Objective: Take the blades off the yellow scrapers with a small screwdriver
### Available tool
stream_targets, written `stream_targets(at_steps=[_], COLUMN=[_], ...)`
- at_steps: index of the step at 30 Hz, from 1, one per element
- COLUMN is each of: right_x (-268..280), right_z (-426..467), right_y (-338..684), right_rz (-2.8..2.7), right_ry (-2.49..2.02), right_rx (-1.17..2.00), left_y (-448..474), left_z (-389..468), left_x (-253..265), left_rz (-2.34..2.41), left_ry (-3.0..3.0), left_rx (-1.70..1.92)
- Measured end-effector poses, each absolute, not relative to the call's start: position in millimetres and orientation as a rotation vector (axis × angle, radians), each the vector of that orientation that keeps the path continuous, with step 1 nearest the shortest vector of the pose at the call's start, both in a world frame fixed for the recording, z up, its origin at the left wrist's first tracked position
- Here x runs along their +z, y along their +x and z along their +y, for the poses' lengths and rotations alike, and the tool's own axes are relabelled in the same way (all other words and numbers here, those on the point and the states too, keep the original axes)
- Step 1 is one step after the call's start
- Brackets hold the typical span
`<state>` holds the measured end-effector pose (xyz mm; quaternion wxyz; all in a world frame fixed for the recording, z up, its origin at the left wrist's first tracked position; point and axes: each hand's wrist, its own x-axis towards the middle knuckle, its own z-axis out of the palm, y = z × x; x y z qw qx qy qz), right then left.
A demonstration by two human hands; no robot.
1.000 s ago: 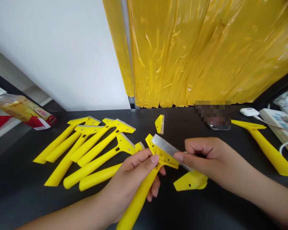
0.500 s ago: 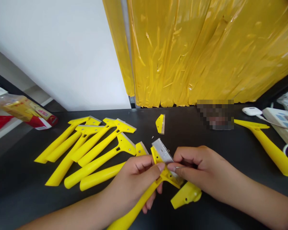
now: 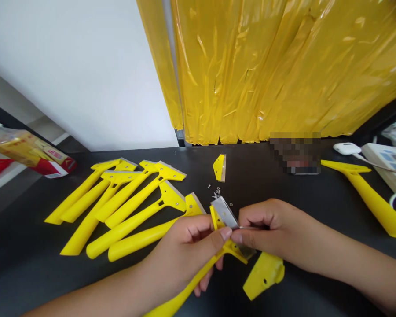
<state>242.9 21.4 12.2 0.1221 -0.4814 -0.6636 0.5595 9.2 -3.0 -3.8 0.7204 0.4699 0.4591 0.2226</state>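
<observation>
My left hand [image 3: 185, 248] is closed around the head end of a yellow scraper [image 3: 193, 284], whose handle slants down to the lower edge of the view. A flat grey metal blade [image 3: 225, 212] lies against that head, my left thumb close to its side. My right hand [image 3: 272, 224] pinches the blade's right side between thumb and fingertips; the fingers hide part of it. Just below the right hand rests a loose yellow cover plate [image 3: 262, 277] with a hole. Small screws and nuts [image 3: 217, 193] lie beyond the scraper head.
Several yellow scrapers with blades [image 3: 128, 240] lie side by side at the left. A yellow plate with a blade [image 3: 220, 168] sits farther back. At right are another yellow scraper handle [image 3: 372, 202], a white case [image 3: 346, 149] and a power strip [image 3: 387, 163]. A bottle [image 3: 36, 152] lies far left.
The blade has turned slightly against the scraper head, uncovering more of the screws and nuts behind. The loose cover plate appears lower and farther right. Both hands keep their grip.
</observation>
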Motion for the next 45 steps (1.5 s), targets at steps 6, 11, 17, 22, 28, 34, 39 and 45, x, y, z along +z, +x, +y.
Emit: stream_targets(at_steps=[6, 11, 17, 22, 28, 34, 39, 45], right_x=[12.7, 11.6, 9.6, 10.3, 13.8, 15.9, 17.7, 13.7], right_z=[21.1, 26.7, 24.3, 21.5, 28.2, 31.7, 29.4, 26.5], right_y=[245.4, 244.0, 240.8, 239.9, 242.5, 250.8, 254.7, 249.3], right_rz=[-1.991, -1.915, -1.892, -1.917, -1.723, -1.764, -1.828, -1.858], right_ry=[-1.433, -1.401, -1.368, -1.397, -1.343, -1.291, -1.298, -1.274], right_rx=[1.625, 1.755, 1.745, 1.683, 1.813, 1.800, 1.770, 1.756], left_y=[9.8, 10.2, 10.9, 14.2, 14.3, 13.4, 14.3, 14.9], left_z=[-1.9, -0.5, -2.2, -0.7, 1.7, 3.7, 1.9, -2.1], left_x=[-3.1, -4.6, -4.3, -1.0, -3.2, -2.5, -1.8, -4.1], left_rz=[1.025, 1.018, 1.029, 1.056, 1.063, 1.068, 1.090, 1.116], left_ry=[1.044, 1.050, 1.071, 1.053, 0.984, 0.970, 0.985, 1.007], left_rx=[0.479, 0.464, 0.458, 0.454, 0.500, 0.537, 0.547, 0.495])
